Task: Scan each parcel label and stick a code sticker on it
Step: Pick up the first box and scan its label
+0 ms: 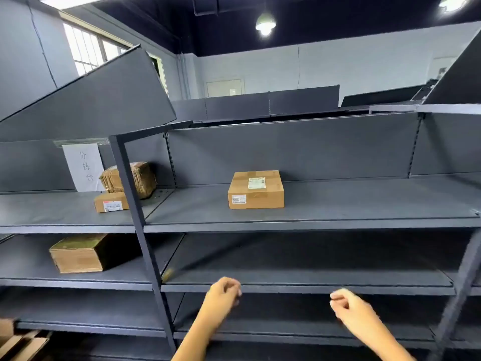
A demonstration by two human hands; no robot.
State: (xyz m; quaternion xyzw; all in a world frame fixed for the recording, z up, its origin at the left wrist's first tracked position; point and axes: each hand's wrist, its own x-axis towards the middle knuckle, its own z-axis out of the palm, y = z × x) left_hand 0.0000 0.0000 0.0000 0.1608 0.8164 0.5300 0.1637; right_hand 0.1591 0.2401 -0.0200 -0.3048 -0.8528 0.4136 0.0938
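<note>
Warehouse bay, grey steel shelving (312, 222), dark ceiling, a paper sign (84, 166) on the back panel at left. Only the head view here.

Top shelf, middle of the right bay: one flat parcel (256, 190), a label (256, 183) on its top face and a second label on the front face. It sits square to the front edge, long axis running along the shelf. Left bay, near the upright: a small box (111, 201) with a taped bundle (130, 179) stacked behind it. Shelf below, left bay: another brown box (80, 252). Shelves in the right bay under the parcel hold nothing visible.

Your left hand (223, 293) and right hand (348, 307) are both low, at the front edge of the second shelf, fingers curled loosely in, nothing visibly held in either grip. Blur hides detail. No scanner or sticker visible.

The parcel lies up and forward, roughly between the hands; left looks slightly nearer. Likely next: reach up to it.
</note>
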